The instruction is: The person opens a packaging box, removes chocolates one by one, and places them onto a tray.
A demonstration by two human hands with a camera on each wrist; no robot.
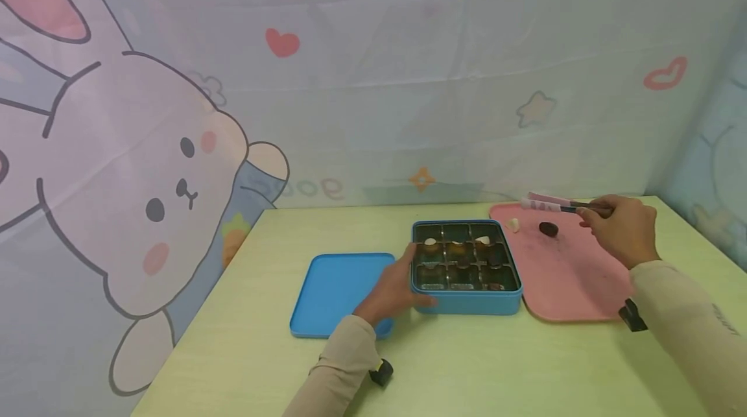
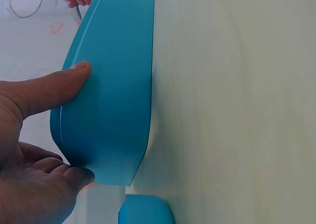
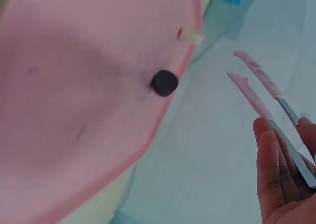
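My left hand (image 1: 392,287) grips the near left corner of a blue box (image 1: 475,302), its thumb on the front wall and its fingers along the left side. Inside the box is a grid of compartments, several holding small pale or dark pieces. In my right hand (image 1: 627,229) is a pair of tongs (image 1: 551,203) with pink-and-white tips, pinched between thumb and fingers. The tips (image 3: 247,78) stand apart with nothing between them, above the far part of a pink tray (image 1: 574,281). On that tray lie a dark round piece (image 3: 164,83) and a small pale piece (image 1: 513,225).
A flat blue lid (image 1: 341,290) lies on the table left of the box, partly behind my left forearm. The pink tray is right beside the box. A printed cloth backdrop (image 1: 379,93) rises behind the table's back edge.
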